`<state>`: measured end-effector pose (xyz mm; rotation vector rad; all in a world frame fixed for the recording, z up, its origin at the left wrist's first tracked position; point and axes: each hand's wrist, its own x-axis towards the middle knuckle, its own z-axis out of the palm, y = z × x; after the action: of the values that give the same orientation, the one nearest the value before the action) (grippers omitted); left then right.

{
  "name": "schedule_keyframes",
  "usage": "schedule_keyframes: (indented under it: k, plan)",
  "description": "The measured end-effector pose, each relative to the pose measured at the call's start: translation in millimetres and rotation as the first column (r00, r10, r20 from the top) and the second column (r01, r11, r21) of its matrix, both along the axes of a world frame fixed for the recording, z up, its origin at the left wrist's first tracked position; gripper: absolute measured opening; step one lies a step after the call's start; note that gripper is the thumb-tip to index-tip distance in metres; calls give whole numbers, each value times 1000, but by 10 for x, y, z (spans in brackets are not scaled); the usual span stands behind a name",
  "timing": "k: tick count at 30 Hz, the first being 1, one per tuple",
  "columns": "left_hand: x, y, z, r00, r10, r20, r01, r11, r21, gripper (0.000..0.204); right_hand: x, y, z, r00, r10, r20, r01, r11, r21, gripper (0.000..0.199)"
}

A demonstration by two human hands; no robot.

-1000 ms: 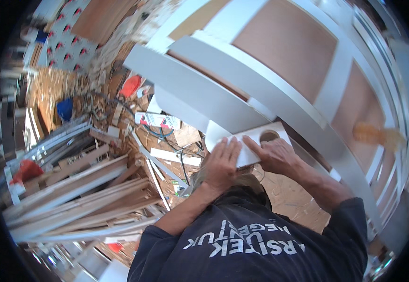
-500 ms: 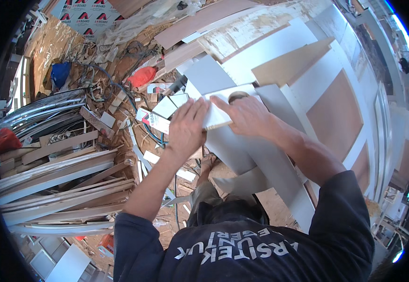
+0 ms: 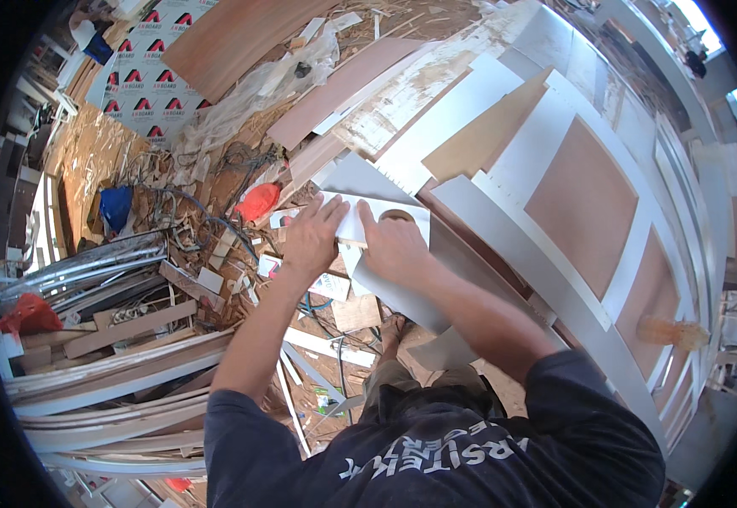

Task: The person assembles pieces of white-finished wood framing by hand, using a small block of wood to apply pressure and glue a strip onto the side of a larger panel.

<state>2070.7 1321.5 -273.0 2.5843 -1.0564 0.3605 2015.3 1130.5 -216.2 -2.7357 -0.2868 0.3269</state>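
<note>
Both hands are at a small white board [image 3: 420, 223] with a pale cut edge, above the work pile. My left hand [image 3: 311, 240] is at its left end, fingers flat together over the top and thumb hidden. My right hand [image 3: 395, 250] is close beside it, index finger stretched along the board. The other right fingers curl by a small round brown-rimmed thing [image 3: 398, 215] on the board; its kind is unclear, and the palm hides part of it. Grey-white panels [image 3: 398, 292] lie beneath the hands.
Stacked white and brown panels [image 3: 584, 199] fill the right side. Long wood strips [image 3: 114, 372] are piled at left. Cables and offcuts [image 3: 356, 313] litter the floor around my foot. A red bag [image 3: 258, 201] and a blue bag [image 3: 115, 208] lie farther off.
The view has shifted, so the surroundings sit lower in the picture. My hands, still on the white board, have moved slightly left and down in the picture.
</note>
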Motion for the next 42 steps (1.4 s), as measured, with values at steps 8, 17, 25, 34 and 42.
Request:
schedule_keyframes:
  k: [8,17,25,34,42]
  plan:
    - [522,-196,363,963,-249,-103,262,953,149,56,155,144,-373,962,-270,-48,273,960,57,117]
    - [-1358,-1632,568,735,-633,-243,674,721,161,48,-2496,-868,208,742,-548,-386,666,668,332,98]
    - [-3054,-3630,601,291,-912,-288,957,280,81,54,-4463,-1757,278,281,-867,-411,958,226,178,96]
    - [-5059,-5284,566,-52,-966,-253,998,-61,30,58,-6348,-2657,206,-37,-948,-317,974,-106,202,100]
    - [-6549,-6389,527,-182,-954,-240,983,-186,-6,58,-7781,-3555,204,-148,-954,-262,957,-205,207,96]
